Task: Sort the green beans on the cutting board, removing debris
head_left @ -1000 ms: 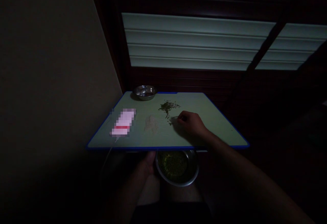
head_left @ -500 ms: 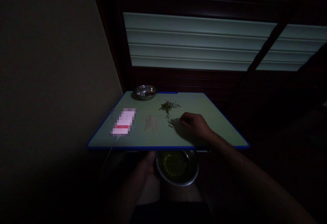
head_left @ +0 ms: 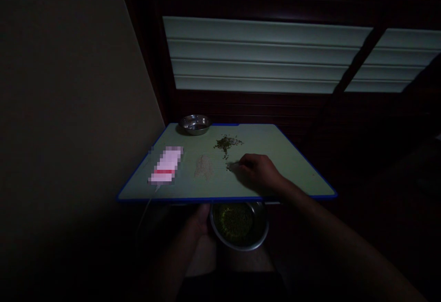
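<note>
A small pale green table point(head_left: 296, 169) with a blue edge stands in front of me in dim light. My right hand point(head_left: 260, 170) rests on it with its fingers curled, the fingertips touching a few small green grains point(head_left: 229, 166). A larger scatter of green grains point(head_left: 225, 143) lies farther back. A whitish pile point(head_left: 204, 166) lies to the left of my hand. Below the table's near edge, my left hand point(head_left: 201, 217) grips the rim of a steel bowl point(head_left: 239, 225) holding green grains.
A small steel bowl point(head_left: 195, 124) stands at the table's far left corner. A lit phone point(head_left: 166, 164) with a cable lies on the left side. A beige wall point(head_left: 69, 109) rises to the left; slatted shutters point(head_left: 262, 56) lie behind.
My right hand has shifted slightly left and nearer along the table, its fingertips dragging over the small grains. My left hand and the bowl stay put.
</note>
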A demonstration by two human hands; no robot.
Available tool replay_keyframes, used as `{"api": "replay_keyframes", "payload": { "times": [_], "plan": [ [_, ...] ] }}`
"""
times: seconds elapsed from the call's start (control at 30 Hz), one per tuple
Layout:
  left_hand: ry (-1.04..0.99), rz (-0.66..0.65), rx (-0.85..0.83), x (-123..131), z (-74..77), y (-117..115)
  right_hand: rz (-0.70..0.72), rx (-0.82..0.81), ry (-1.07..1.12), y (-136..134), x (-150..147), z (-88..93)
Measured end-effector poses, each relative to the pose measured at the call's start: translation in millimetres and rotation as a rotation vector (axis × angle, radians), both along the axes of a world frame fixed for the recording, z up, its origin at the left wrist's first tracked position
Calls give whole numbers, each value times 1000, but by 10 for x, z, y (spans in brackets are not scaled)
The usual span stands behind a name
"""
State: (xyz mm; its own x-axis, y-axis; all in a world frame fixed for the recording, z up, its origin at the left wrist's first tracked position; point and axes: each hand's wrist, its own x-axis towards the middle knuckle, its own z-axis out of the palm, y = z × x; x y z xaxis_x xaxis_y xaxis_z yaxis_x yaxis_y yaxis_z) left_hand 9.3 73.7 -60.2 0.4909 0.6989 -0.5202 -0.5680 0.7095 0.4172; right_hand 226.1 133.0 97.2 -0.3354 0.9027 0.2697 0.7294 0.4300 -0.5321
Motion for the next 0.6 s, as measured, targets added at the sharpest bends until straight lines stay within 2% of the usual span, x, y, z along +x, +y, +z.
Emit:
{"api": "replay_keyframes", "payload": {
  "times": [0.17, 0.27, 0.4, 0.6],
  "plan": [
    [3, -17, -2, 5, 3, -2, 46, -29, 0, -42, 11, 46],
    [-12, -46, 3, 3, -3, 2, 26, -13, -5, -45, 10, 46],
    [37, -17, -27, 13, -11, 13, 15, 2, 11, -27, -15, 27],
    [-74, -82, 101, -1, -73, 15, 113, 3, 31, -40, -8, 3]
  ]
}}
